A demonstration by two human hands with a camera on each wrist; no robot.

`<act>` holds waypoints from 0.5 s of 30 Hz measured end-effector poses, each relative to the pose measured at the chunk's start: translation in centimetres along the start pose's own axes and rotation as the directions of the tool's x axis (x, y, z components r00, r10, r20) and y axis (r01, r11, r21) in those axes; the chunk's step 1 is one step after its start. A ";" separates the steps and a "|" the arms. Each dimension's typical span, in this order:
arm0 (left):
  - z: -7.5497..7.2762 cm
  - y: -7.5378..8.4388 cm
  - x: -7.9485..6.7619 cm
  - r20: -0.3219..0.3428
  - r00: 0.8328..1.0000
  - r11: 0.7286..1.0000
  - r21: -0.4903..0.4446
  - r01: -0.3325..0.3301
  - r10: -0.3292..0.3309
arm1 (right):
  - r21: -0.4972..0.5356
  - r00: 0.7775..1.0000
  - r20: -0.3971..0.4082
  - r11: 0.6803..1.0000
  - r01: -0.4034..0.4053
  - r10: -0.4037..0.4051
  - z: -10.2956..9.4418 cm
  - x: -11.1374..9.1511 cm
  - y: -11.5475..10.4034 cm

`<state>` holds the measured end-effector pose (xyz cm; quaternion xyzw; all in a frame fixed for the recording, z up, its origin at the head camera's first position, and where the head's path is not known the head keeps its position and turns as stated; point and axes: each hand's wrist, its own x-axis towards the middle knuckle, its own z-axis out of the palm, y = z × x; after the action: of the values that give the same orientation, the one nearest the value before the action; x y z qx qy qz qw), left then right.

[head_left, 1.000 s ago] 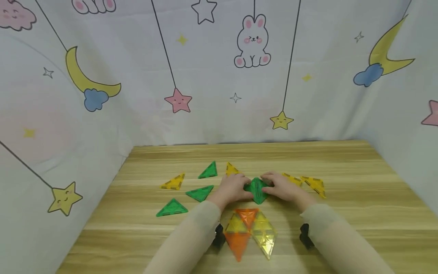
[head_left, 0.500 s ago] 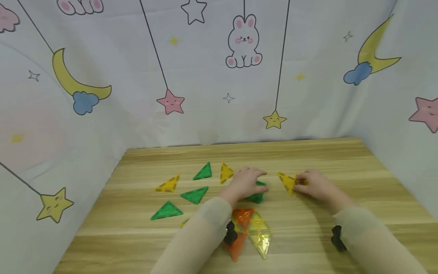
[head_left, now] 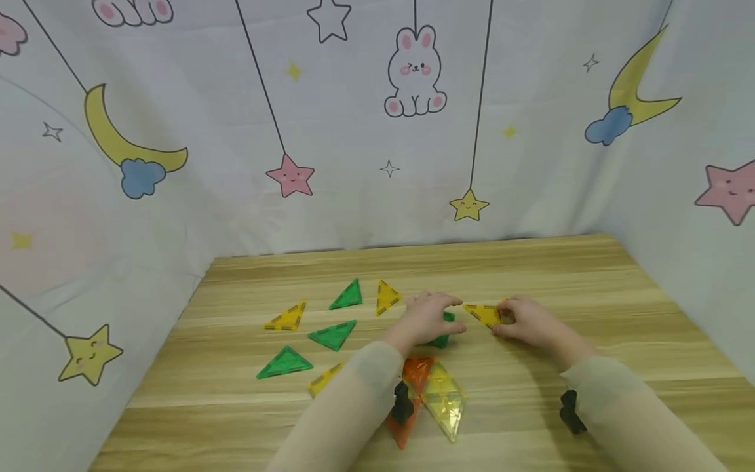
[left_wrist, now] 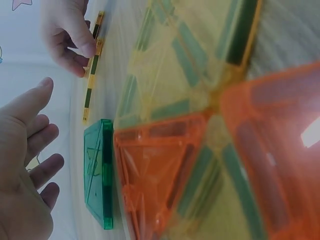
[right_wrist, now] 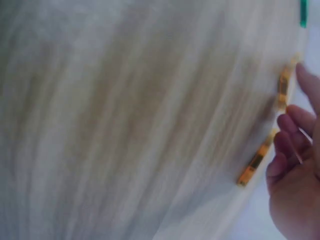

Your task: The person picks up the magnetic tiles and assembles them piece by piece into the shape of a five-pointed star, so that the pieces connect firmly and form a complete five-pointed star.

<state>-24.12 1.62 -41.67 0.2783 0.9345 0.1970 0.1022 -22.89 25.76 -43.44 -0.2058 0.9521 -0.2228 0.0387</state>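
Observation:
My left hand [head_left: 423, 320] hovers over a green triangular magnetic tile [head_left: 440, 340], partly hiding it; in the left wrist view its fingers are spread and hold nothing, apart from the green tile [left_wrist: 98, 172]. To the right, my right hand [head_left: 531, 322] pinches a yellow triangular magnetic tile [right_wrist: 256, 162], mostly covered by the fingers in the head view. Another yellow triangular tile [head_left: 483, 314] lies against it on the left. Nearer the body is a flat group of joined tiles, with an orange tile [head_left: 418, 371] and yellow tiles [head_left: 445, 400], partly under the left forearm.
Loose green tiles [head_left: 334, 335] and yellow tiles [head_left: 287, 317] lie scattered on the left of the wooden table [head_left: 596, 295]. One more yellow tile [head_left: 324, 380] lies beside the left sleeve. A patterned white cloth [head_left: 354, 216] hangs behind the table.
My right hand left the green tile, went right to the yellow tiles, then shifted slightly left as they turned. My left hand released the green tile and stays above it. The view turned rightward.

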 end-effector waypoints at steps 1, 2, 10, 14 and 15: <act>0.0 0.0 0.1 0.000 1.000 1.000 -0.010 0.001 -0.001 | 0.001 1.000 0.009 1.000 0.007 -0.007 0.0 0.1 -0.1; 0.0 0.0 0.2 0.003 1.000 1.000 -0.017 0.003 -0.003 | 0.002 1.000 0.018 1.000 0.016 -0.016 0.0 0.3 -0.2; 0.8 0.6 0.5 0.042 0.999 0.999 -0.037 -0.005 0.006 | 0.062 0.990 0.133 0.997 0.043 -0.051 -0.5 0.2 -0.9; 1.3 1.0 0.7 0.080 0.996 0.998 -0.056 -0.020 0.024 | 0.094 0.986 0.159 0.995 0.040 -0.054 -0.5 -0.2 -0.9; 1.4 1.1 0.7 0.089 0.996 0.998 -0.059 -0.026 0.031 | 0.102 0.985 0.162 0.994 0.037 -0.053 -0.5 -0.4 -0.8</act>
<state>-23.80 3.29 -42.53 0.2973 0.9187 0.2128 0.1492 -22.35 25.48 -42.63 -0.2427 0.9286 -0.2525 0.1223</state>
